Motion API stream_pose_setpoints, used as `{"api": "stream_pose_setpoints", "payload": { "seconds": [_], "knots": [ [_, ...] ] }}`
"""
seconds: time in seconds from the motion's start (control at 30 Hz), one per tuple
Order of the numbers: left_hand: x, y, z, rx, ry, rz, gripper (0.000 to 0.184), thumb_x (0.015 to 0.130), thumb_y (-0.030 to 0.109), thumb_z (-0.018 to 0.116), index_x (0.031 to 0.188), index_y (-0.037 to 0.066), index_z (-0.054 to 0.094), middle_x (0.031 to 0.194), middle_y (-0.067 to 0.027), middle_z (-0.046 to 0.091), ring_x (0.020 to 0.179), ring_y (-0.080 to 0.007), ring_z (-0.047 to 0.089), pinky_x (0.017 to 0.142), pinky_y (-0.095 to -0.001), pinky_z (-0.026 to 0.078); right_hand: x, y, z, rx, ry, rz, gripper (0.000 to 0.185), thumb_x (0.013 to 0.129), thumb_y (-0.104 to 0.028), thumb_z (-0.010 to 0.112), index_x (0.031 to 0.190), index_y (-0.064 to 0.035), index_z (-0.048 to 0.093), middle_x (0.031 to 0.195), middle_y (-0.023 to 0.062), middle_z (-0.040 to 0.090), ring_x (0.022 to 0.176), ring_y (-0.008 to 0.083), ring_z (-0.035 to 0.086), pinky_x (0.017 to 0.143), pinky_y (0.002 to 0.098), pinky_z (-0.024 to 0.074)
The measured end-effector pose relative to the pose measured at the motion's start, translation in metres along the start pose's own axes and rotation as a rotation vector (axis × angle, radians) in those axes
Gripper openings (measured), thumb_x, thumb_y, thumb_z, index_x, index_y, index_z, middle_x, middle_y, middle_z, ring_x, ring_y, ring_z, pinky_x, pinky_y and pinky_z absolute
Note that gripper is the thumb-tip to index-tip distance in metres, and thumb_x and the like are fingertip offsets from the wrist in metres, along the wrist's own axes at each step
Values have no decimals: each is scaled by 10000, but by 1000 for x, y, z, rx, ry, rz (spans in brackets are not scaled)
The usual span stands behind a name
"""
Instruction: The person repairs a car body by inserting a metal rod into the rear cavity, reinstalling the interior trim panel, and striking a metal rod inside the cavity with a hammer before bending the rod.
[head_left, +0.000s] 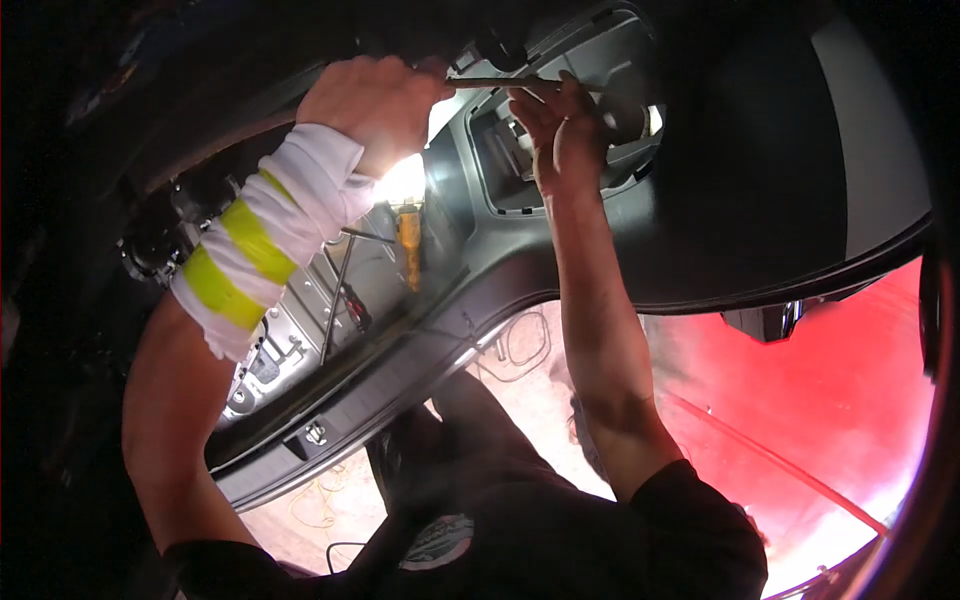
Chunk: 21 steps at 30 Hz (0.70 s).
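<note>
My left hand (375,105), below which a white and yellow striped cloth wrap (250,240) covers the forearm, is closed around one end of a thin, dark rod-like tool (490,83). The rod runs across to my right hand (572,135), whose fingers are bent around its other part. Behind the right hand is a rectangular opening in the dark plastic trim panel (700,200) of a car's cargo area. The rod's far tip is hard to make out in shadow. Under the left wrist a lit work lamp with a yellow handle (410,245) shines brightly.
A red-handled tool (355,308) and a long metal bar (338,290) lie on the exposed metal floor. The car's rear sill (330,425) curves in front of my body. Cables (525,345) lie on the ground outside, and a red surface (800,400) stands at right.
</note>
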<state>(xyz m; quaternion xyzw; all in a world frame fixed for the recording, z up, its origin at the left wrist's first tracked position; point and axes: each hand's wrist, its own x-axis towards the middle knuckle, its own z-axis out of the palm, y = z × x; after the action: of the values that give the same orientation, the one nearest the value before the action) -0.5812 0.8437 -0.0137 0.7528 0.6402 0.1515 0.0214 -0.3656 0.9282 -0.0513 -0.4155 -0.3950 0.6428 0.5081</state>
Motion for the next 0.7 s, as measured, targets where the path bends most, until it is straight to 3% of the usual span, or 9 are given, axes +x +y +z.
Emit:
{"api": "stream_pose_setpoints", "payload": {
  "seconds": [0.17, 0.23, 0.3, 0.43, 0.47, 0.57, 0.6, 0.63, 0.7],
  "knots": [
    [-6, 7, -15, 10, -114, -87, 227, 908, 238, 530, 993, 140, 716, 801, -176, 699, 774, -381, 688, 664, -486, 550, -35, 42, -37, -451, -523, -307, 592, 1019, -419, 468, 1432, -12, 351, 1231, 175, 612, 1094, 336, 634, 961, 460, 509],
    [-10, 14, -17, -21, -104, -121, 210, 909, 250, 561, 1010, 107, 678, 788, -185, 691, 756, -389, 682, 664, -498, 549, -85, 68, -42, -260, -579, -165, 739, 982, -589, 412, 1461, -29, 352, 1383, 154, 512, 1194, 296, 576, 1005, 464, 475],
    [-20, 16, -21, -28, -97, -91, 190, 915, 248, 576, 1008, 101, 652, 773, -193, 683, 738, -402, 674, 648, -512, 539, -152, 89, -60, -290, -538, 71, 820, 938, -673, 419, 1453, -34, 390, 1503, 142, 377, 1274, 259, 505, 1038, 460, 448],
    [-41, 7, -4, -60, 37, -182, 171, 951, 283, 570, 989, 124, 620, 757, -227, 658, 743, -446, 643, 623, -557, 488, -257, 84, -107, -197, -368, 507, 361, 954, -124, 602, 1294, -7, 569, 1087, 128, 675, 913, 187, 674, 795, 321, 566],
    [-44, 10, -9, -81, 26, -227, 190, 967, 308, 551, 983, 131, 619, 763, -233, 654, 758, -458, 634, 619, -569, 472, -272, 62, -121, -410, -366, 605, 348, 956, -112, 591, 1284, 5, 573, 1055, 135, 687, 878, 191, 688, 761, 316, 577],
    [-48, 3, 1, -72, 26, -198, 259, 994, 365, 498, 977, 138, 621, 800, -231, 660, 784, -471, 627, 627, -570, 467, -310, 77, -202, -203, -278, 594, 338, 955, -92, 564, 1270, 29, 576, 985, 153, 703, 809, 189, 706, 718, 314, 587],
    [-48, 4, 6, -73, 23, -184, 278, 997, 379, 483, 978, 141, 625, 814, -226, 663, 794, -471, 627, 637, -569, 472, -314, 83, -215, -399, -137, 663, 386, 969, -192, 594, 1273, 44, 569, 872, 137, 705, 751, 210, 718, 623, 291, 595],
    [-48, 3, 9, -68, 18, -180, 297, 1000, 393, 468, 980, 144, 629, 829, -222, 667, 803, -471, 627, 646, -567, 478, -313, 72, -218, -567, -188, 536, 400, 982, -229, 584, 1273, 45, 569, 872, 143, 702, 750, 220, 719, 626, 305, 600],
    [-50, 1, 4, -62, -7, -196, 341, 1002, 427, 456, 1008, 142, 642, 897, -212, 671, 863, -474, 614, 695, -556, 484, -314, 58, -221, -237, -77, 518, 417, 998, -273, 561, 1287, 27, 567, 916, 136, 699, 779, 199, 699, 706, 318, 585]
  ]
}}
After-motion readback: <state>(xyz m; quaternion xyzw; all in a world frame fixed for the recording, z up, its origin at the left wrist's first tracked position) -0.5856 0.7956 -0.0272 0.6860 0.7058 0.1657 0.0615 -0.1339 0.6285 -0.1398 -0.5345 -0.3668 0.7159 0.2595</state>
